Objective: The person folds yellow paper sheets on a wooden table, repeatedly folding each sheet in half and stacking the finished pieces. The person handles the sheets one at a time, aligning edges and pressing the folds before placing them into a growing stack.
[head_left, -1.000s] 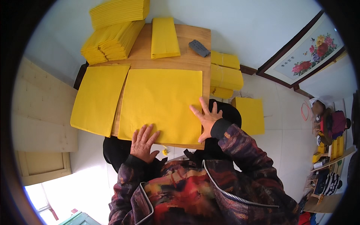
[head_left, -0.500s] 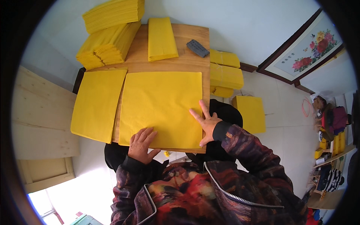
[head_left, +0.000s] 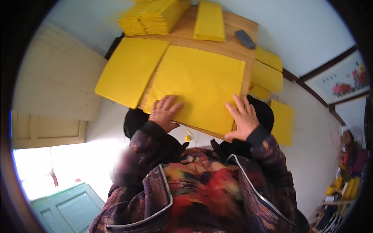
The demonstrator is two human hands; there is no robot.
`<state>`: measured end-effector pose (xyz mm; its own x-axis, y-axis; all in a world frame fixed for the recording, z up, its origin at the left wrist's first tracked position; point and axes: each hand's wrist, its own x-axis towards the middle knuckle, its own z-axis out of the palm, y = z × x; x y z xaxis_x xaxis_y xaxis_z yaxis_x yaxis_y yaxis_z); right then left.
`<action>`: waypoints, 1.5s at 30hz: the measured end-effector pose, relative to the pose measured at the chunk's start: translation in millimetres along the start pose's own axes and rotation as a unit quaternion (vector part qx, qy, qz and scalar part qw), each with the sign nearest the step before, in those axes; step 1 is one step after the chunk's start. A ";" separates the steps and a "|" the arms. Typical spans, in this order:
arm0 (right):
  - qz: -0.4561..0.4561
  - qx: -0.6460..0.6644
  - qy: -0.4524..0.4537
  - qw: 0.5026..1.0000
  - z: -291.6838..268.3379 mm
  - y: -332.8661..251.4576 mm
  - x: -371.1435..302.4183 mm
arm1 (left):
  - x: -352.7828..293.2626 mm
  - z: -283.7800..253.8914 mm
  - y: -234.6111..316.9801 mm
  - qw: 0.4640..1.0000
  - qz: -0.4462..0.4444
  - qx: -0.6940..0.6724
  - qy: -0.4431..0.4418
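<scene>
A large sheet of yellow paper (head_left: 198,85), perhaps the top of a flat stack, lies on the wooden table in front of me. My left hand (head_left: 165,112) rests on its near left edge, fingers stretched flat. Over the near right corner lies my right hand (head_left: 244,116), its fingers apart and pointing away from me. Neither hand grips anything. To the left, beside the big sheet, lies a second flat yellow paper pile (head_left: 132,70), partly over the table's left edge.
Behind stand a thick stack of folded yellow paper (head_left: 149,19), a narrower folded bundle (head_left: 210,21) and a dark grey block (head_left: 244,39) on the table (head_left: 233,52). More yellow bundles (head_left: 268,75) sit right of the table. A framed flower picture (head_left: 344,79) leans at the wall.
The view has tilted, so the table sits higher and slanted. My right hand has turned from reaching leftward across the sheet's right edge to pointing forward. My left hand stays at the near left edge.
</scene>
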<state>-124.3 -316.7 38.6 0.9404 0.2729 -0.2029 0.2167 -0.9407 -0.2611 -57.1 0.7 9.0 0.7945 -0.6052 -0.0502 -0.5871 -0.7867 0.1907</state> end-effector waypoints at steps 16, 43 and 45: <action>-0.066 -0.024 0.108 0.992 40.6 -29.4 -23.4 | -26.0 1.3 -25.5 0.995 0.034 -0.067 0.057; -0.074 -0.014 0.127 0.989 52.3 -28.4 -21.5 | -27.6 63.5 -201.5 0.569 -0.499 -0.518 0.398; -0.070 -0.013 0.123 0.990 51.6 -29.2 -21.1 | -40.4 57.2 -212.7 0.597 -0.500 -0.513 0.361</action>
<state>-164.0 -284.6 1.8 0.9356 0.3461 0.0700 0.3524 -0.9034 -0.2444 26.8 185.5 -85.6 0.7448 0.6071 -0.2772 0.3466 0.0030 0.9380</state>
